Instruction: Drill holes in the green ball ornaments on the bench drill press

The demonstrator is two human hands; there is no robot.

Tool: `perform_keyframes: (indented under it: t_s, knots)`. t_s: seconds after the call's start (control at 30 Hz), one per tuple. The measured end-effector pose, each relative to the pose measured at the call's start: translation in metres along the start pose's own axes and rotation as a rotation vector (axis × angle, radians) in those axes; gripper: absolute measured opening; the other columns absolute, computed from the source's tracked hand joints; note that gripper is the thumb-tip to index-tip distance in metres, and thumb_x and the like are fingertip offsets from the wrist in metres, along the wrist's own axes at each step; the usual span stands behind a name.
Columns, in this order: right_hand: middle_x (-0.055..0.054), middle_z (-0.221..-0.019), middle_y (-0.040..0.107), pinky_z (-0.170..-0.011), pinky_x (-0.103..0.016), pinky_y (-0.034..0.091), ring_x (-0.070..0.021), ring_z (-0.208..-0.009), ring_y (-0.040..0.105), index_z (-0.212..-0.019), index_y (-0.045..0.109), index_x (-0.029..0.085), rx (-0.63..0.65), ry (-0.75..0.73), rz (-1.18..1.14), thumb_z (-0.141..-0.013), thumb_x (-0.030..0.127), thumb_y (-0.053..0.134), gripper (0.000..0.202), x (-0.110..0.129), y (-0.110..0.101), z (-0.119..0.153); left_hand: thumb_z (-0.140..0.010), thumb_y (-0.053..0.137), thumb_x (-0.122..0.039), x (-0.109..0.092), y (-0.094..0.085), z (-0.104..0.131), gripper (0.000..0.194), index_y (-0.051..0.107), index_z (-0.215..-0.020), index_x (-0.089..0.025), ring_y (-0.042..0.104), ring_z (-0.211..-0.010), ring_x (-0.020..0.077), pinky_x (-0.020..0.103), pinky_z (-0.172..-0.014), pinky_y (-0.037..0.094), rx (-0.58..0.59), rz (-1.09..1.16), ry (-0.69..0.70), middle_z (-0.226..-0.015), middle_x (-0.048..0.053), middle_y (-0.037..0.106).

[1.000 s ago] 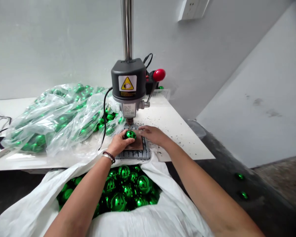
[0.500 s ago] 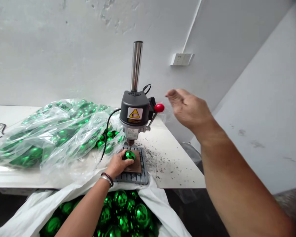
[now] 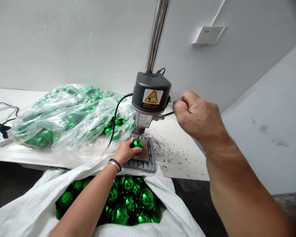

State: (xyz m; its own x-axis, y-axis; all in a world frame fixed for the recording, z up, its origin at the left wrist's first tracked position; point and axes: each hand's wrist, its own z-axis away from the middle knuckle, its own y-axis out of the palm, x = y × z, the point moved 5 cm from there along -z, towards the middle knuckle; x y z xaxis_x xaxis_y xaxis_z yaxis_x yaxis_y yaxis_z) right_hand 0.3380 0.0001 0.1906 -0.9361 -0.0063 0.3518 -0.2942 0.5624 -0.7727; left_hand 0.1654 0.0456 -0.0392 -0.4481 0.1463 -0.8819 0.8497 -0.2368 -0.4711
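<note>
My left hand (image 3: 125, 152) grips a shiny green ball ornament (image 3: 137, 143) and holds it on a brown board (image 3: 144, 153) upon the grey drill press base (image 3: 148, 168). Just over the ball is the bit under the chuck (image 3: 140, 130) of the drill press (image 3: 151, 93); whether bit and ball touch I cannot tell. On the right, my right hand (image 3: 197, 115) is closed around the red knob of the feed lever (image 3: 169, 114), with most of the knob hidden by my fingers.
A clear plastic bag (image 3: 71, 120) of green balls lies on the white table (image 3: 180, 158), left of the press. Below the table edge, a white sack (image 3: 29, 205) holds more balls. Dark shavings surround the base. A black cord (image 3: 115, 117) and a power strip (image 3: 2, 137) are at left.
My right hand has come to the feed lever and closed on its knob; the lever now sits lower. My left hand still holds the ball on the board. The view has shifted.
</note>
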Motion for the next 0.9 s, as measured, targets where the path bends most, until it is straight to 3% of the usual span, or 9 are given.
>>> perform_keyframes:
  t_s: [0.13, 0.27, 0.43, 0.9]
  knots:
    - [0.000, -0.057, 0.040, -0.056, -0.024, 0.019, -0.0076, -0.053, 0.021, -0.068, 0.044, 0.019, -0.023, 0.055, -0.005, -0.077, 0.034, 0.044, 0.017, -0.004, 0.003, 0.018, -0.071, 0.069, -0.037, 0.001, 0.001, -0.001, 0.043, 0.066, -0.111, -0.021, 0.060, -0.083, 0.0192, 0.030, -0.083, 0.045, 0.013, -0.005, -0.010, -0.089, 0.000, 0.070]
    - [-0.001, -0.061, 0.046, -0.058, -0.025, 0.022, -0.0092, -0.054, 0.030, -0.077, 0.047, 0.020, -0.069, 0.057, -0.046, -0.079, 0.039, 0.040, 0.021, -0.009, 0.012, 0.031, -0.071, 0.069, -0.036, 0.001, 0.001, -0.001, 0.036, 0.068, -0.104, -0.020, 0.060, -0.081, 0.0183, 0.029, -0.083, 0.046, 0.004, 0.005, 0.000, -0.086, -0.001, 0.070]
    - [-0.003, -0.065, 0.050, -0.060, -0.025, 0.027, -0.0102, -0.055, 0.036, -0.080, 0.049, 0.018, -0.242, -0.017, -0.075, -0.081, 0.043, 0.036, 0.029, -0.013, 0.022, 0.046, -0.071, 0.069, -0.036, -0.001, 0.001, 0.001, 0.040, 0.067, -0.108, -0.020, 0.061, -0.080, 0.0186, 0.029, -0.081, 0.046, 0.012, 0.022, -0.010, -0.087, -0.001, 0.070]
    - [0.000, -0.061, 0.053, -0.055, -0.023, 0.034, -0.0100, -0.055, 0.045, -0.075, 0.046, 0.018, -0.685, -0.347, -0.006, -0.089, 0.027, 0.044, 0.017, -0.012, 0.038, 0.074, -0.072, 0.071, -0.036, -0.005, -0.002, 0.002, 0.051, 0.064, -0.120, -0.018, 0.063, -0.094, 0.0223, 0.030, -0.085, 0.046, 0.020, -0.048, -0.062, -0.097, 0.003, 0.071]
